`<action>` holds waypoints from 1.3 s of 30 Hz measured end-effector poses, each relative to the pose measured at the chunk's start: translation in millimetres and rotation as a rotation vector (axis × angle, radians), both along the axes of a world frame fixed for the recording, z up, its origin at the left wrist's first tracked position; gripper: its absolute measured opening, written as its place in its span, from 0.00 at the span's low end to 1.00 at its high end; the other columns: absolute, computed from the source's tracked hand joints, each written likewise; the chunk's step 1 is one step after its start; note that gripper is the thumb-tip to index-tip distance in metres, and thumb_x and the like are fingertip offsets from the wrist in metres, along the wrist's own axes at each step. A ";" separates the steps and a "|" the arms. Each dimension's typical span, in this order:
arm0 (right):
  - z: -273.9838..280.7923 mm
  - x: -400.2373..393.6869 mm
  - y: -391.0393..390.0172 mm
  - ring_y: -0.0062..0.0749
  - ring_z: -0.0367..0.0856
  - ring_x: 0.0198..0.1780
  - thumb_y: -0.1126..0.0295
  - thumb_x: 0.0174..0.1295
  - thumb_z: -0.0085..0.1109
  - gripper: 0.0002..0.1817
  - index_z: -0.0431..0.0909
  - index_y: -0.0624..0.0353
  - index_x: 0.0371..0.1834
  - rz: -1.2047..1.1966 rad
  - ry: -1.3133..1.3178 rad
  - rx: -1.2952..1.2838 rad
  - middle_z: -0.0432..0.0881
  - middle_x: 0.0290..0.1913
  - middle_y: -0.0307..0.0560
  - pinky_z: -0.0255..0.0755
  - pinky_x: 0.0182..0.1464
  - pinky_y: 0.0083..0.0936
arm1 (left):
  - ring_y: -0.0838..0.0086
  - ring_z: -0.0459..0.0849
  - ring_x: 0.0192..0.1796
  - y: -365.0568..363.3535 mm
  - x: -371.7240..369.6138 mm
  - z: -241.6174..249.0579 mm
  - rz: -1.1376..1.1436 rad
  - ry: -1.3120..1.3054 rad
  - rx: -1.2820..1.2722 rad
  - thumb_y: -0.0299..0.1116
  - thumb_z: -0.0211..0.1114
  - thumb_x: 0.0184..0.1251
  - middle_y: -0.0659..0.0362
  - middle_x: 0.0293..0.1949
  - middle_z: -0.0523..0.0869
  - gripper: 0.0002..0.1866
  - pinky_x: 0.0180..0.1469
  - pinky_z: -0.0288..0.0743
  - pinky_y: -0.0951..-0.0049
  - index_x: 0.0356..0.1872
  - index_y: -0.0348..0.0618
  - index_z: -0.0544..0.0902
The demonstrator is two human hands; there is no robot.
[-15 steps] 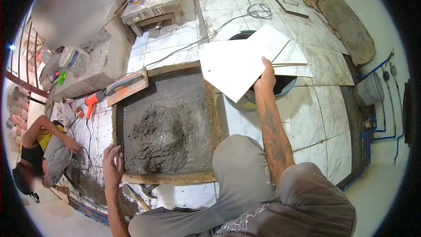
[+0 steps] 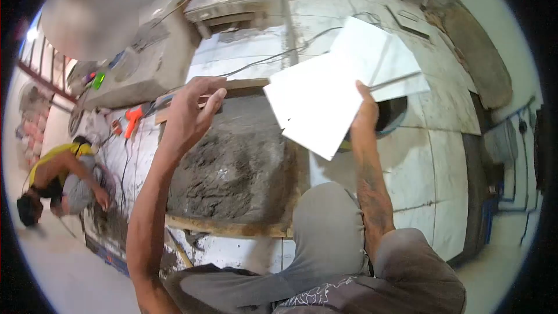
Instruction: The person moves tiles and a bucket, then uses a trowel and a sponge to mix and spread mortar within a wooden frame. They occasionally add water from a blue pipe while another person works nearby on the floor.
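The right hand [image 2: 365,110] grips a flat white square ceramic tile [image 2: 317,102] at its right edge, the thumb on the upper face and the other fingers hidden beneath, so the pinch closes on that edge. The tile hangs tilted in the air, one corner pointing down toward the near right corner of the shallow wooden-framed tray of grey wet mortar [image 2: 238,163]. Behind it, more white tile pieces [image 2: 383,61] lie stacked across a round blue bucket [image 2: 395,116], whose dark opening shows just right of the hand.

The left hand [image 2: 192,113] is raised over the far left part of the tray, fingers spread and loosely curled, holding nothing and well apart from the tile's left edge. Between the two hands the mortar bed lies uncovered, rough and heaped toward the middle.

The tile's face is plain, matte and clean, its edges straight; a small notch shows on the lower left edge. At the far left a person in a yellow top [image 2: 61,180] crouches on the floor.
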State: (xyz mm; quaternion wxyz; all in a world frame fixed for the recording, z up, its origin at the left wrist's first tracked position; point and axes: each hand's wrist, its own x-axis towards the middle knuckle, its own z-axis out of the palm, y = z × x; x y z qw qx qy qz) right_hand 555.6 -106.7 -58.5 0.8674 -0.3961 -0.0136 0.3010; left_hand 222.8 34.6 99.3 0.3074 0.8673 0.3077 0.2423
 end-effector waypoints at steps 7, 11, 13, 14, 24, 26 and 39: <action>57.2 -37.5 -10.2 0.35 0.86 0.40 0.60 0.56 0.68 0.29 0.75 0.75 0.52 0.205 -0.094 0.064 0.84 0.42 0.54 0.81 0.45 0.25 | 0.58 0.80 0.61 13.6 80.0 -13.7 -0.051 -0.138 -0.127 0.49 0.63 0.71 0.40 0.56 0.81 0.30 0.56 0.77 0.64 0.60 0.31 0.77; 63.9 -48.7 -10.5 0.38 0.86 0.40 0.59 0.54 0.68 0.32 0.74 0.77 0.53 0.271 -0.097 0.040 0.84 0.44 0.57 0.81 0.45 0.25 | 0.55 0.78 0.63 20.2 90.6 -8.9 -0.016 -0.057 -0.032 0.54 0.60 0.71 0.40 0.59 0.79 0.33 0.62 0.72 0.59 0.62 0.31 0.76; 69.8 -49.5 -15.5 0.42 0.84 0.49 0.61 0.58 0.64 0.31 0.71 0.75 0.59 0.345 -0.061 0.095 0.81 0.50 0.60 0.79 0.54 0.31 | 0.56 0.78 0.63 15.7 83.2 3.3 -0.016 -0.083 -0.023 0.53 0.60 0.72 0.41 0.59 0.79 0.32 0.63 0.71 0.60 0.63 0.33 0.75; 72.5 -49.9 -20.9 0.44 0.83 0.53 0.63 0.59 0.62 0.31 0.69 0.75 0.61 0.382 -0.039 0.116 0.80 0.54 0.61 0.78 0.58 0.34 | 0.56 0.78 0.63 13.5 75.7 6.2 -0.015 -0.094 -0.026 0.52 0.60 0.72 0.41 0.60 0.79 0.32 0.64 0.71 0.60 0.64 0.33 0.75; 97.2 5.7 -96.5 0.42 0.81 0.49 0.59 0.57 0.65 0.31 0.73 0.68 0.60 -0.015 -0.143 0.009 0.81 0.52 0.54 0.75 0.56 0.34 | 0.60 0.75 0.67 60.8 -52.2 -29.8 0.109 -0.002 -0.209 0.54 0.51 0.77 0.49 0.65 0.76 0.32 0.67 0.69 0.59 0.69 0.39 0.70; 89.3 31.2 -124.8 0.45 0.79 0.52 0.56 0.57 0.65 0.32 0.73 0.67 0.60 -0.112 -0.161 -0.053 0.81 0.54 0.56 0.73 0.57 0.37 | 0.63 0.78 0.64 63.4 -69.2 -46.4 0.144 -0.042 -0.270 0.50 0.52 0.78 0.50 0.62 0.78 0.28 0.65 0.71 0.62 0.68 0.39 0.72; 15.1 74.7 -355.1 0.44 0.81 0.49 0.59 0.62 0.60 0.32 0.68 0.70 0.65 -0.333 -0.044 -0.400 0.79 0.54 0.57 0.75 0.54 0.33 | 0.63 0.81 0.60 103.8 -71.7 -121.6 0.149 0.216 -0.407 0.54 0.53 0.76 0.50 0.64 0.78 0.31 0.64 0.71 0.62 0.69 0.42 0.71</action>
